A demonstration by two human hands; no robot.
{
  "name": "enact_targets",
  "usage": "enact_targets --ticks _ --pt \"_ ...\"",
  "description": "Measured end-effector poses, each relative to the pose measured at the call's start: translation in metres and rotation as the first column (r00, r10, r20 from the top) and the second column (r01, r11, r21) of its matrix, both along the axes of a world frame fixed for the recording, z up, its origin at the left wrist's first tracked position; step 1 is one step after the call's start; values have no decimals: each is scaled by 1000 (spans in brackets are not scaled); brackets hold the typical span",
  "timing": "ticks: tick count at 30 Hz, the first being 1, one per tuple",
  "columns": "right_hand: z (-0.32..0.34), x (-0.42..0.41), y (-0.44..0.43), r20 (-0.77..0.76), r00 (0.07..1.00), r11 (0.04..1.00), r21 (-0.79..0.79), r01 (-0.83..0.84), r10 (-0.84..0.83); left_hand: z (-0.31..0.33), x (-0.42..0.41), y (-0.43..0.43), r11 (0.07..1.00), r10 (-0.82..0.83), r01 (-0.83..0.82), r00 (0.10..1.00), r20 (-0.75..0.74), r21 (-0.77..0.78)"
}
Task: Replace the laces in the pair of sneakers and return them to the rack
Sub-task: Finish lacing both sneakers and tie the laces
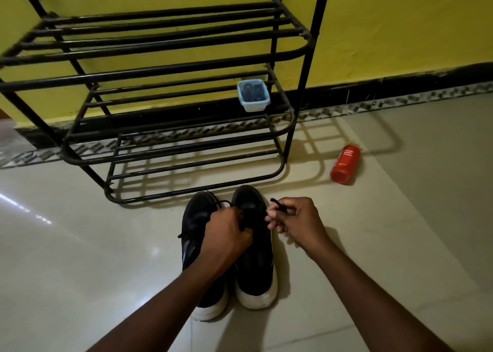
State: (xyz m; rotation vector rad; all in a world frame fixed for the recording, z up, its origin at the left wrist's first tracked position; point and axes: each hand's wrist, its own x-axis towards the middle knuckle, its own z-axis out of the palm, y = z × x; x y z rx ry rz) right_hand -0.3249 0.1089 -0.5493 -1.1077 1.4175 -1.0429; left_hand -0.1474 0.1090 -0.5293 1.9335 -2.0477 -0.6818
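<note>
Fingers (272, 215) of the right hand (297, 218) are pressed together in a pinch on the free end of a black lace (278, 207), whose tip sticks up just above the knuckles. The left hand (226, 233) is curled over the throat of the right sneaker (256, 269), gripping the upper near the eyelets. Whether it also traps part of the lace cannot be told, since black lies on black in dim light. The left sneaker (194, 218) stands touching its partner, toe towards the rack (173, 85), with a loose loop of its own lace showing near the toe. Both shoes sit on the pale tiled floor (80, 245) just in front of the rack's lowest shelf, so neither has been returned yet, and the work looks to be at the lacing stage on the right shoe. From here the likely slips are small ones. A pull on the pinched end could drag the lace clean out of an eyelet if the left hand's grip eases. The tip could also miss or skip a hole that is hard to see, leaving uneven lengths. A small blue tub (253, 103) with dark contents rests on the middle shelf. A red bottle (345, 165) lies on the floor well apart to the right.
</note>
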Motion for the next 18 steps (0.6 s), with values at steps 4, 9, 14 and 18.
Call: enact_targets --ticks 4,9,14,18 --pt "-3 15 -4 -190 982 999 -49 -17 7 -1 5 -3 993 100 -92 988 -116 72" --pt "-2 26 -7 -322 945 995 -58 -87 64 -6 11 -10 972 207 -180 960 -190 148" --pt "-5 34 -10 -475 876 984 -102 -145 80 -3 18 -19 941 262 -193 935 -239 278" --pt "-8 41 -10 -461 882 975 -132 -179 99 -6 20 -24 915 316 -218 911 -266 340"
